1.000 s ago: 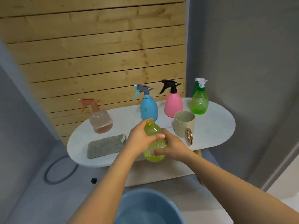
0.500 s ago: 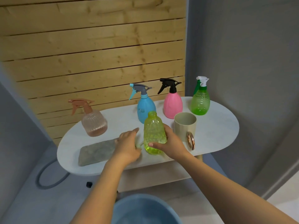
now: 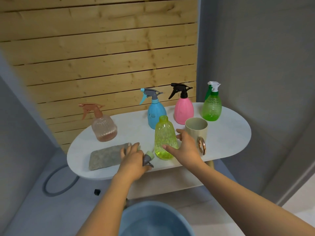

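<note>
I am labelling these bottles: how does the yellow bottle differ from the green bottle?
The yellow bottle has a bare, open neck; the green bottle wears a sprayer. The yellow bottle stands in front, beside the right hand; the green bottle stands at the back right. Both are see-through and upright on the white table.

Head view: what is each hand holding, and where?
Left hand grips the spray head by its grey body; right hand, fingers straight, merely touches the yellow bottle at its side.

Yellow-green translucent plastic bottle [image 3: 164, 138]: patterned with dimples
Grey rectangular cloth [image 3: 105, 157]: speckled throughout
Beige ceramic mug [image 3: 196, 132]: fitted with gold ring handle
Peach plastic spray bottle [image 3: 104, 128]: ribbed vertically
</note>
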### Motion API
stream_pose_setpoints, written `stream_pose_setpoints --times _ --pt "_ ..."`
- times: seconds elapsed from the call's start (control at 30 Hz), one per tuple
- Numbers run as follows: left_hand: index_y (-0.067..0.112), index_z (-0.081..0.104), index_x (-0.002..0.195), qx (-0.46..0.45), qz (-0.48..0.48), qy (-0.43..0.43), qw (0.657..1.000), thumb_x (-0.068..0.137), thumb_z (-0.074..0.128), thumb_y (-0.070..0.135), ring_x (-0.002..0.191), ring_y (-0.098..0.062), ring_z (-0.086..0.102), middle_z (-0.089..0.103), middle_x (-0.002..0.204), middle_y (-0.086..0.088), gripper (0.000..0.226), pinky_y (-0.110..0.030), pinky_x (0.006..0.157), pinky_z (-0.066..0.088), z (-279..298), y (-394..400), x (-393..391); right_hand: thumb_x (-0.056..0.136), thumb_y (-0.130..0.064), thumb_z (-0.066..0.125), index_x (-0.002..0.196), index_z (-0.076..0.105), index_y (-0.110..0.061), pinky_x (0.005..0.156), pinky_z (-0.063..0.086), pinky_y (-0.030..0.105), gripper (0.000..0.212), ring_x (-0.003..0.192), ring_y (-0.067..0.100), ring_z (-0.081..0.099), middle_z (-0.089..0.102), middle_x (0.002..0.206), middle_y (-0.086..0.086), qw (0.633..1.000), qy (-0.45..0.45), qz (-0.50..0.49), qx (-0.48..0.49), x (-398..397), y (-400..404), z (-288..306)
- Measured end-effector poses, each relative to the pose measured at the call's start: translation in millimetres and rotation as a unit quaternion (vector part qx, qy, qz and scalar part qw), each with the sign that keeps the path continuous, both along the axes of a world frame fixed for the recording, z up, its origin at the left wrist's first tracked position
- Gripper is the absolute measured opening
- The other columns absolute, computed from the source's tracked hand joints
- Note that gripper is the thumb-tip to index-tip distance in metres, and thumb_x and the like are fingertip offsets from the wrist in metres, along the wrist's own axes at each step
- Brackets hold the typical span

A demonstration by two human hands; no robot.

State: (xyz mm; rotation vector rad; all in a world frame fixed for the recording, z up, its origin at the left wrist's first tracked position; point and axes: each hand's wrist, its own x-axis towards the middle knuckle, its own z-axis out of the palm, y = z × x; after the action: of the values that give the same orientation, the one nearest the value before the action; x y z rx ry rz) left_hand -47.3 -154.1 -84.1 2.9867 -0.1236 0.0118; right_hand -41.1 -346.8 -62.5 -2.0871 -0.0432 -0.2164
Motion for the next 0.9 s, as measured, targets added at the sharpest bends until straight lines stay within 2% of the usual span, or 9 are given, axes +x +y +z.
stream_pose_setpoints --times 0.13,0.27,0.4,0.5,0.67,0.73,0.8,0.87,0.9 --pt "0.02 0.059 0.104 -0.026 -0.01 -0.048 0.998 0.079 0.065 0.05 0.141 -0.021 0.012 0.021 0.154 -0.003 0.039 -0.036 0.111 0.003 8 2 -7 0.075 -0.036 0.074 0.13 0.042 -0.013 0.092 0.041 0.033 0.068 0.113 0.02 0.046 0.051 0.109 0.001 0.999 -0.03 -0.035 -0.014 -10 0 2" --pt "0.02 0.056 0.098 -0.028 -0.003 -0.121 0.992 0.079 0.066 0.048 0.137 -0.019 0.021 0.028 0.151 -0.001 0.035 -0.03 0.1 0.007 29 12 -22 0.077 -0.02 0.072 0.116 0.05 -0.011 0.083 0.043 0.03 0.046 0.096 0.019 0.049 0.047 0.092 -0.002 0.995 -0.095 -0.034 -0.004 -22 5 11" --pt "0.021 0.061 0.1 -0.027 0.028 -0.148 0.988 0.076 0.07 0.049 0.136 -0.016 0.022 0.031 0.149 0.002 0.038 -0.031 0.1 0.01 52 30 -41 0.077 -0.011 0.068 0.108 0.056 -0.012 0.07 0.038 0.024 0.033 0.079 0.013 0.045 0.047 0.084 -0.003 0.981 -0.186 0.028 -0.053 -30 11 27" --pt "0.024 0.063 0.096 -0.048 0.045 -0.151 0.986 0.072 0.073 0.051 0.134 -0.015 0.025 0.035 0.146 0.004 0.037 -0.029 0.1 0.011 67 47 -63 0.08 -0.013 0.067 0.115 0.057 -0.015 0.071 0.043 0.025 0.036 0.074 0.012 0.047 0.048 0.09 -0.004 0.969 -0.209 0.1 -0.088 -38 19 35" --pt "0.023 0.062 0.091 -0.097 0.062 -0.13 0.985 0.075 0.069 0.054 0.13 -0.017 0.036 0.045 0.139 0.006 0.036 -0.03 0.102 0.017 84 60 -92 0.088 -0.021 0.063 0.127 0.053 -0.025 0.077 0.044 0.015 0.041 0.086 0.007 0.055 0.055 0.108 -0.002 0.952 -0.216 0.206 -0.075 -52 39 53" --pt "0.022 0.06 0.092 -0.168 0.076 -0.116 0.976 0.078 0.066 0.053 0.122 -0.018 0.045 0.053 0.129 0.005 0.034 -0.033 0.104 0.029 88 60 -101 0.092 -0.024 0.056 0.129 0.052 -0.03 0.081 0.044 0.013 0.038 0.095 0.006 0.057 0.058 0.112 -0.003 0.95 -0.184 0.248 -0.043 -58 47 59" --pt "0.021 0.062 0.094 -0.269 0.09 -0.093 0.954 0.083 0.063 0.05 0.103 -0.016 0.056 0.063 0.109 0.007 0.032 -0.029 0.086 0.044 93 55 -108 0.095 -0.024 0.05 0.128 0.051 -0.035 0.088 0.043 0.015 0.034 0.106 0.006 0.057 0.059 0.118 -0.006 0.949 -0.13 0.288 0.002 -65 55 65" --pt "0.02 0.064 0.093 -0.354 0.098 -0.078 0.927 0.087 0.058 0.047 0.09 -0.011 0.059 0.065 0.092 0.01 0.029 -0.019 0.069 0.042 100 47 -112 0.098 -0.022 0.045 0.128 0.05 -0.035 0.097 0.041 0.021 0.033 0.116 0.006 0.053 0.057 0.125 -0.009 0.941 -0.078 0.324 0.05 -71 62 68" --pt "0.019 0.065 0.092 -0.393 0.101 -0.072 0.911 0.089 0.056 0.047 0.089 -0.011 0.061 0.066 0.09 0.01 0.029 -0.019 0.069 0.043 103 43 -113 0.098 -0.02 0.044 0.129 0.05 -0.032 0.101 0.04 0.024 0.034 0.119 0.006 0.051 0.056 0.128 -0.008 0.938 -0.065 0.334 0.063 -73 64 68"
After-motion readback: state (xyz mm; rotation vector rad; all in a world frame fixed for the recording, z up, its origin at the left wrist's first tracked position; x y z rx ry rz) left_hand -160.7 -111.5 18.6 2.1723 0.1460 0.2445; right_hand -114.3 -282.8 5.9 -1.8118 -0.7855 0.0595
